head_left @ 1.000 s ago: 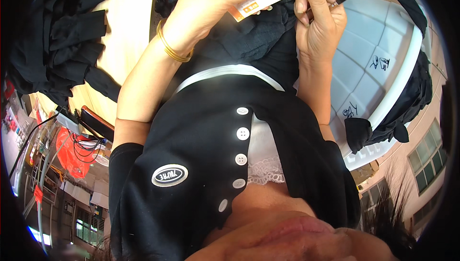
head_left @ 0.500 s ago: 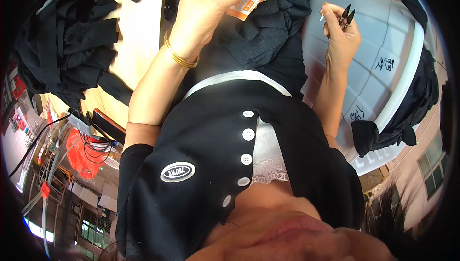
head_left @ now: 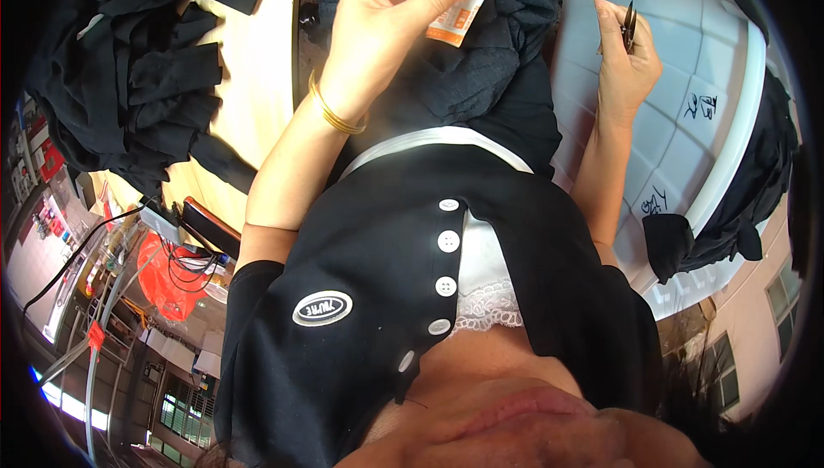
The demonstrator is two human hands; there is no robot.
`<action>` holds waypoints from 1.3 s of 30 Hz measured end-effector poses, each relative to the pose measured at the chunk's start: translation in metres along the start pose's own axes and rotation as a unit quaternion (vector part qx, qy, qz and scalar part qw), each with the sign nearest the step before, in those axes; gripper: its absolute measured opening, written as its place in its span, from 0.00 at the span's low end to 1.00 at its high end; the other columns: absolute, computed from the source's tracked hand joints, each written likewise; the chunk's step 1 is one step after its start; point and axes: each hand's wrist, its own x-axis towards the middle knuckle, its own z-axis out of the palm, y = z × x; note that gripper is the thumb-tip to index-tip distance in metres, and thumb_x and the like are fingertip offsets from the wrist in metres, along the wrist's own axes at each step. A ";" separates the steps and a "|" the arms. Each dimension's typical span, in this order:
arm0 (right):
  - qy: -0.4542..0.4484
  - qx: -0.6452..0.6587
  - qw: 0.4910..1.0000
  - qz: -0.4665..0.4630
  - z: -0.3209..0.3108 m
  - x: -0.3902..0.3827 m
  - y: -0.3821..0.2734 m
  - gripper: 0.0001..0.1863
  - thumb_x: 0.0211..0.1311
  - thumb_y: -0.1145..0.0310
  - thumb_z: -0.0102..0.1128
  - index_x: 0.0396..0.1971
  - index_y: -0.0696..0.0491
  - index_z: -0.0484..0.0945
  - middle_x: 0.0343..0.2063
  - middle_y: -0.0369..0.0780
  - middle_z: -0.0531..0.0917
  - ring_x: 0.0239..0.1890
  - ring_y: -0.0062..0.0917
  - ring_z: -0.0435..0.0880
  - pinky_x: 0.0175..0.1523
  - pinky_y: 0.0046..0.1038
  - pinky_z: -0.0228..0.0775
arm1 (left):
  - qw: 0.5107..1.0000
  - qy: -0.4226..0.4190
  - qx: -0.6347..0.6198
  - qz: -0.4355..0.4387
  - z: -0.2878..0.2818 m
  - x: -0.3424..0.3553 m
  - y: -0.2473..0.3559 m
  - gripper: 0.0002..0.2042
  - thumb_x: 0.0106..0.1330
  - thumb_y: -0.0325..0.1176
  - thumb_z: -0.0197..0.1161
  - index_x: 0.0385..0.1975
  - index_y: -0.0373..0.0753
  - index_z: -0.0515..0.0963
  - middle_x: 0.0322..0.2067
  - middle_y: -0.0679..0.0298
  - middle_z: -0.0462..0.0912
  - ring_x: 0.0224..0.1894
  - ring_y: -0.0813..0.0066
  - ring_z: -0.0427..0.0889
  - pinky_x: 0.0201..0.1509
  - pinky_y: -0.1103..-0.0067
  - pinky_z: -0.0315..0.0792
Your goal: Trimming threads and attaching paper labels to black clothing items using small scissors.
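My left hand (head_left: 378, 30), with gold bangles at the wrist, pinches a small orange-and-white packet (head_left: 464, 3) between thumb and fingers. The packet is held up above dark cloth (head_left: 463, 82) bunched over my lap. On the other side, my right hand (head_left: 631, 64) is raised over a pale blue-grey plastic bin. Small black thread snips (head_left: 631, 28) are gripped in it, their blades pointing away from me and seen nearly edge-on. Its thumb and index tips come close together; whether anything sits between them is too small to tell.
A light wooden table (head_left: 262, 64) at the left bears a heap of black cloth pieces (head_left: 129, 82). The plastic bin (head_left: 661, 124) stands at the right, with black cloth (head_left: 755, 176) by its outer side. A red plastic bag (head_left: 176, 279) and cables lie lower left.
Both hands have shifted slightly to the right in view. The packet has tilted more upright. My right hand has turned, so the snips' blades look closer together than before.
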 end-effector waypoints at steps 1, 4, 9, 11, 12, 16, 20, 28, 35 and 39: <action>-0.005 0.001 1.000 0.007 0.003 0.000 -0.005 0.07 0.62 0.76 0.66 0.37 0.62 0.85 0.26 0.30 0.84 0.31 0.12 0.78 0.40 0.16 0.71 | 0.979 0.063 0.155 -0.112 0.001 -0.006 0.005 0.03 0.71 0.26 0.58 0.41 0.38 0.73 0.35 0.63 0.84 0.36 0.81 0.83 0.38 0.86 0.76; -0.040 0.063 0.997 0.015 0.016 -0.004 -0.023 0.07 0.62 0.76 0.66 0.38 0.61 0.86 0.26 0.31 0.84 0.30 0.10 0.77 0.38 0.13 0.68 | 0.917 0.142 0.292 -0.232 0.014 -0.014 0.016 0.10 0.73 0.31 0.59 0.48 0.35 0.77 0.39 0.61 0.86 0.41 0.80 0.85 0.45 0.84 0.77; -0.115 0.131 0.984 0.043 0.033 -0.013 -0.044 0.09 0.63 0.76 0.65 0.43 0.60 0.85 0.27 0.29 0.81 0.24 0.05 0.67 0.28 0.10 0.52 | 0.914 0.230 0.168 -0.290 0.038 -0.003 0.023 0.12 0.67 0.19 0.61 0.47 0.36 0.70 0.35 0.62 0.85 0.33 0.81 0.83 0.34 0.87 0.76; -0.168 0.179 0.963 0.111 0.036 -0.014 -0.048 0.11 0.64 0.76 0.63 0.45 0.60 0.84 0.30 0.33 0.84 0.22 0.06 0.66 0.26 0.11 0.53 | 0.908 0.242 0.181 -0.290 0.043 0.003 0.024 0.14 0.67 0.19 0.61 0.51 0.35 0.70 0.36 0.61 0.86 0.35 0.81 0.84 0.36 0.87 0.77; -0.169 0.178 0.963 0.112 0.037 -0.015 -0.048 0.11 0.64 0.76 0.63 0.45 0.60 0.84 0.30 0.33 0.84 0.22 0.06 0.66 0.26 0.11 0.53 | 0.909 0.235 0.197 -0.283 0.046 0.005 0.025 0.17 0.67 0.19 0.62 0.53 0.34 0.70 0.36 0.61 0.86 0.36 0.80 0.84 0.37 0.86 0.77; -0.222 0.211 0.948 0.091 0.044 -0.019 -0.048 0.09 0.64 0.75 0.63 0.42 0.61 0.84 0.32 0.36 0.85 0.21 0.08 0.67 0.26 0.12 0.54 | 0.905 0.215 0.233 -0.283 0.050 0.002 0.030 0.20 0.67 0.20 0.63 0.58 0.33 0.70 0.37 0.60 0.86 0.36 0.81 0.83 0.41 0.86 0.77; -0.227 0.184 0.955 0.050 0.043 -0.019 -0.046 0.07 0.65 0.74 0.62 0.39 0.61 0.83 0.33 0.37 0.84 0.22 0.09 0.68 0.26 0.12 0.56 | 0.904 0.220 0.228 -0.286 0.048 -0.003 0.030 0.15 0.67 0.21 0.62 0.54 0.33 0.73 0.37 0.61 0.86 0.36 0.82 0.82 0.41 0.86 0.77; -0.224 0.606 0.757 -0.097 0.090 -0.011 -0.049 0.01 0.65 0.78 0.62 0.32 0.56 0.79 0.25 0.27 0.76 0.26 0.06 0.70 0.31 0.12 0.59 | 0.977 0.011 0.196 -0.078 0.030 0.007 0.028 0.08 0.72 0.26 0.58 0.45 0.31 0.79 0.37 0.65 0.84 0.37 0.84 0.80 0.42 0.87 0.75; -0.248 0.145 0.956 0.065 0.043 -0.019 -0.066 0.02 0.62 0.79 0.64 0.34 0.57 0.80 0.27 0.29 0.79 0.26 0.07 0.73 0.31 0.11 0.61 | 0.869 0.174 0.302 -0.350 0.048 0.007 0.048 0.08 0.72 0.27 0.58 0.43 0.31 0.80 0.35 0.66 0.84 0.36 0.84 0.80 0.42 0.87 0.74; -0.246 0.126 0.961 0.030 0.060 -0.014 -0.072 0.03 0.62 0.80 0.64 0.35 0.57 0.80 0.27 0.30 0.81 0.27 0.08 0.74 0.32 0.11 0.63 | 0.871 0.136 0.335 -0.331 0.046 0.009 0.048 0.08 0.72 0.27 0.59 0.42 0.31 0.80 0.34 0.66 0.84 0.36 0.85 0.79 0.41 0.87 0.74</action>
